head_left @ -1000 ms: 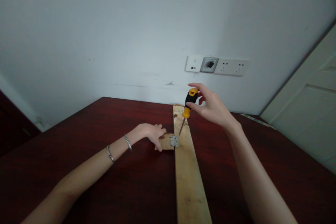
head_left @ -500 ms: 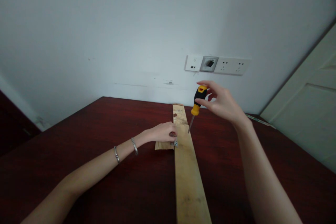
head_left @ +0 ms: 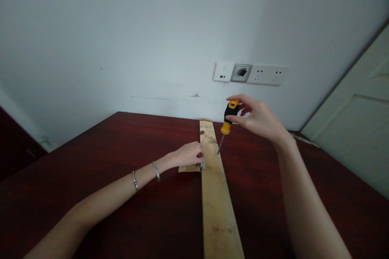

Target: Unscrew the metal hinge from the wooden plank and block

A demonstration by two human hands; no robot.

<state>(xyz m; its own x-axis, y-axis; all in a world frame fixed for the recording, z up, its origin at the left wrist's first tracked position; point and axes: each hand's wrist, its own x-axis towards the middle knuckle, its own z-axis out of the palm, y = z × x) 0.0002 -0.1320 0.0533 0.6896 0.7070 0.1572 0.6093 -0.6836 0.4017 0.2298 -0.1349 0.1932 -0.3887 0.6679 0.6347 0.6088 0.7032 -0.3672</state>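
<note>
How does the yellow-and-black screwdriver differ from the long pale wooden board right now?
The yellow-and-black screwdriver is tilted in the right hand; the long pale wooden board lies flat on the dark red tabletop. The screwdriver is short, the board far longer. Both are elongated.

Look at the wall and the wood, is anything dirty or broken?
Yes, the pale wall has dark scuffs just above the table, odd on otherwise plain paint. The long board is stained, with a brown patch near its far end.
</note>
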